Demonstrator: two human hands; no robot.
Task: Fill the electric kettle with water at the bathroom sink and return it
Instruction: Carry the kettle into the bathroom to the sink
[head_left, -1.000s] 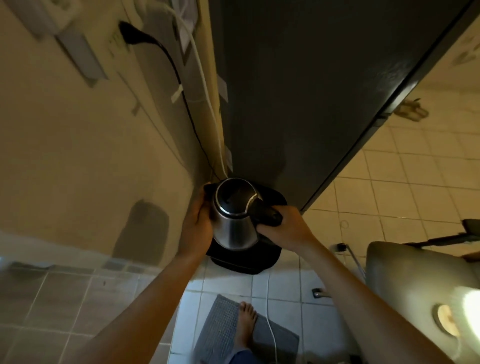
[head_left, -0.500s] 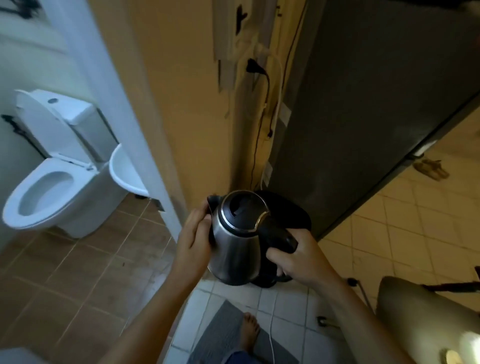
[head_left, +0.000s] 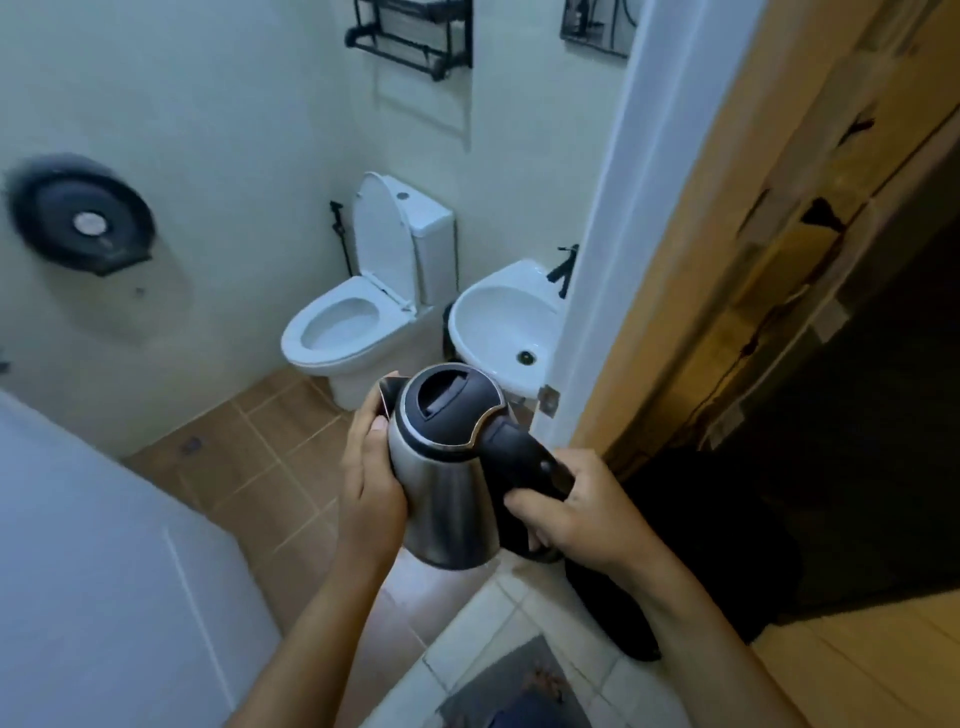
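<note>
A steel electric kettle (head_left: 447, 467) with a black closed lid and black handle is held in the air at the bathroom doorway. My right hand (head_left: 587, 512) grips its handle on the right. My left hand (head_left: 371, 475) presses flat against the kettle's left side, near the spout. The white bathroom sink (head_left: 501, 327) with a black tap (head_left: 563, 270) is beyond the kettle, partly hidden by the white door frame. The kettle's black base (head_left: 618, 608) lies on the floor below my right wrist.
A white toilet (head_left: 358, 317) with its lid up stands left of the sink. The white door frame (head_left: 602, 249) and a wooden wall are to the right. A white door (head_left: 104, 571) fills the lower left. A grey mat (head_left: 514, 686) lies underfoot.
The kettle has come up off its base on the floor, held in both hands. The view has swung left, from the dark cabinet to the bathroom with toilet and sink.
</note>
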